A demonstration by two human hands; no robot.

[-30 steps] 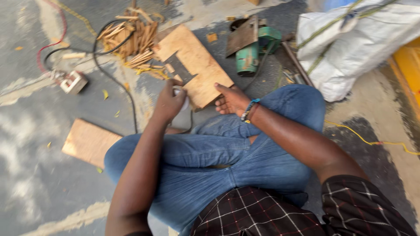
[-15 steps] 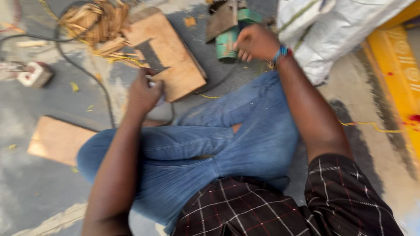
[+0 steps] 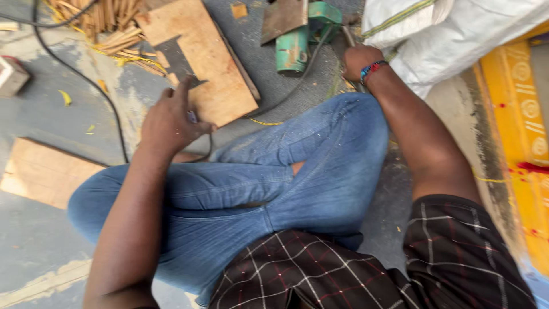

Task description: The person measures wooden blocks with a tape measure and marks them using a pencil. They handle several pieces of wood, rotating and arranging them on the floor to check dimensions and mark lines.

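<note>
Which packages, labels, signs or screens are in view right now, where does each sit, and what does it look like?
White woven sack: top right on the floor, beyond the right hand; bulky, crumpled, with a green-yellow stripe.
Yellow panel: along the right edge; flat, with pale round markings and red spots.
No screens show, and no labels can be made out.
</note>
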